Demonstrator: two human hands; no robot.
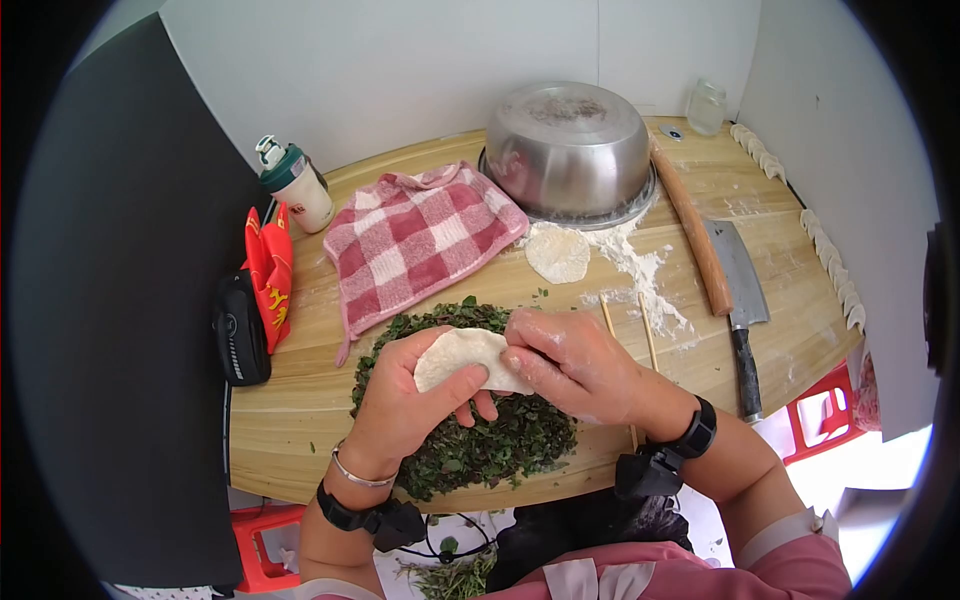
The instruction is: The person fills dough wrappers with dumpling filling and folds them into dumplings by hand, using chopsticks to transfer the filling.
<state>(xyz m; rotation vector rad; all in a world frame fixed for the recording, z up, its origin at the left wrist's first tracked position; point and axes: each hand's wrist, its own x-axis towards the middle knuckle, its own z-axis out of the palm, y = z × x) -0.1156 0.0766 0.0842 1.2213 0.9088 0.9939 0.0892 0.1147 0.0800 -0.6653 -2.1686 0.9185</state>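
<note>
A folded dumpling [455,358] of pale dough is held between my two hands, above a heap of chopped green leaves [470,450]. My left hand [415,395] cradles it from the left, thumb pressed on its front. The fingers of my right hand [575,365] pinch its right edge. Any filling inside is hidden by the dough. Beyond my hands a round dough wrapper [558,253] lies flat beside scattered flour [640,265]. A pair of chopsticks [648,330] lies partly under my right hand.
An upturned metal basin [567,150] stands at the back, beside a checked cloth [420,235]. A rolling pin [690,225] and a cleaver [740,290] lie at right. Finished dumplings [832,265] line the right edge. A bottle [297,185] and black case [240,330] stand left.
</note>
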